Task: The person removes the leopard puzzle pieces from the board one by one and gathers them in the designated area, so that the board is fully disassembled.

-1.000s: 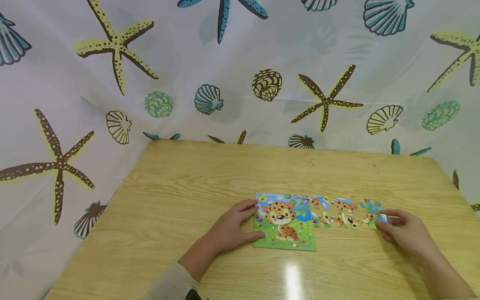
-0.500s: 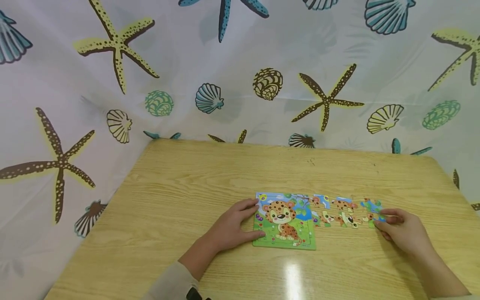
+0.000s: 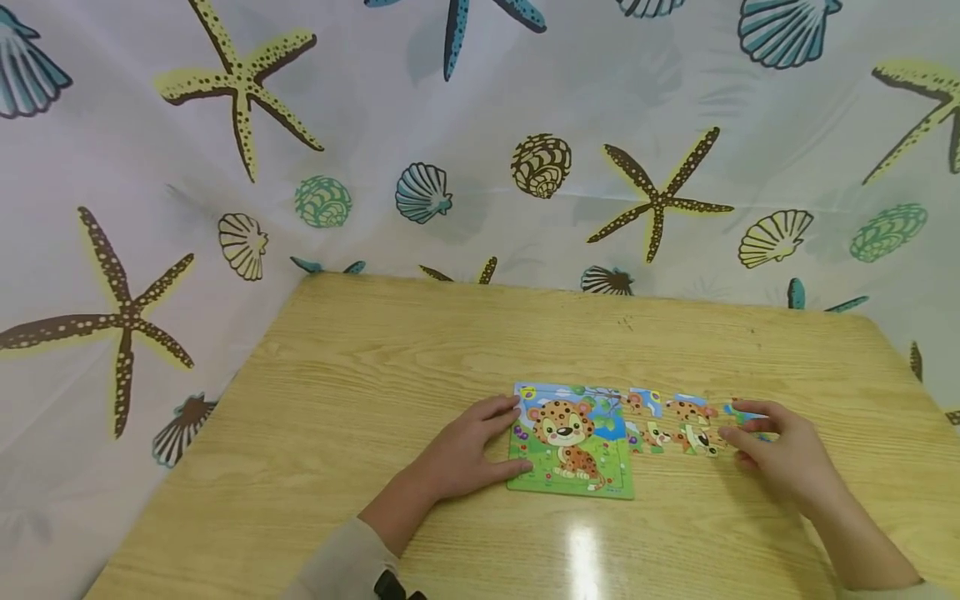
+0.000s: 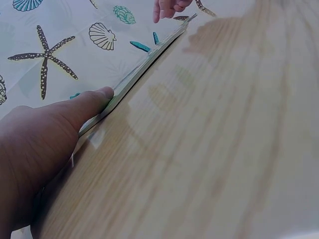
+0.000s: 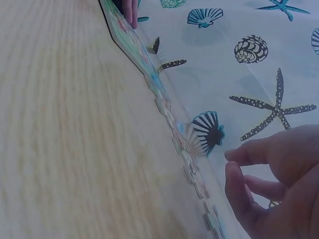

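Note:
A puzzle board (image 3: 572, 442) with a cartoon leopard lies flat on the wooden table (image 3: 375, 375). My left hand (image 3: 504, 437) rests on the board's left edge with straight fingers, the thumb at its near left corner. In the left wrist view the left hand (image 4: 45, 134) presses against the thin board edge (image 4: 144, 69). Several loose puzzle pieces (image 3: 675, 423) lie in a row to the right of the board. My right hand (image 3: 738, 421) hovers over the rightmost pieces. In the right wrist view the right hand (image 5: 264, 179) has thumb and index finger apart with nothing between them, above the loose pieces (image 5: 192, 169).
A curtain (image 3: 480, 167) printed with starfish and shells hangs behind and to the left of the table. The table's far edge (image 3: 585, 293) meets it. A glare spot (image 3: 583, 554) shines near the front edge.
My right hand has slid left from the end of the row and now covers the rightmost pieces. The left hand and the board have stayed put.

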A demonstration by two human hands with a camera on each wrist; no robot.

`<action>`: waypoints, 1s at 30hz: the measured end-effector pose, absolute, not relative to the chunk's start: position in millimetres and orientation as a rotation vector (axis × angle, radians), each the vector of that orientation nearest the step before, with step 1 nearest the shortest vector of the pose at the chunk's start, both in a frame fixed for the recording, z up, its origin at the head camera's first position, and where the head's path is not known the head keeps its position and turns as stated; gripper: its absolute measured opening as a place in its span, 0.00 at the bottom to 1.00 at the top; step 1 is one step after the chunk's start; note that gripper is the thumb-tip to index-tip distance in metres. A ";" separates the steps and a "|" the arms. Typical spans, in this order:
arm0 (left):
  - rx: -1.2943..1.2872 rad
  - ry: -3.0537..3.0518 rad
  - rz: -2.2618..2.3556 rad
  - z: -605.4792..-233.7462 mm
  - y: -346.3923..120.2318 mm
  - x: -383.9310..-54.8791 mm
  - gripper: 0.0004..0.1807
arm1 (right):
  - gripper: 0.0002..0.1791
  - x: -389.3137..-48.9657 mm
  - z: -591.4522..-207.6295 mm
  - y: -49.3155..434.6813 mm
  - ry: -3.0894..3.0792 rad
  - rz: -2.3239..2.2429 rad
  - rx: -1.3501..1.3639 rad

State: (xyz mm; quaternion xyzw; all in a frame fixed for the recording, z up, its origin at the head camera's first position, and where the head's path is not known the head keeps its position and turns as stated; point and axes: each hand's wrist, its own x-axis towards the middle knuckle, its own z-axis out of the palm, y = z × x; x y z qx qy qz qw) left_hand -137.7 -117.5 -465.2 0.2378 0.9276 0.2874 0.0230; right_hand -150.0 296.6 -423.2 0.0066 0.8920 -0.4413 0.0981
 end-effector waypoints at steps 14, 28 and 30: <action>0.776 2.891 0.851 -469.6 -116.5 -137.4 0.46 | 0.33 -153.5 -422.6 259.8 2.437 -1.470 -0.057; 0.745 2.887 0.873 -468.5 -118.8 -138.6 0.46 | 0.31 -159.5 -421.3 202.0 2.245 -1.569 -0.208; 0.743 2.883 0.877 -468.2 -119.2 -138.8 0.46 | 0.29 -158.8 -422.6 191.7 2.230 -1.573 -0.217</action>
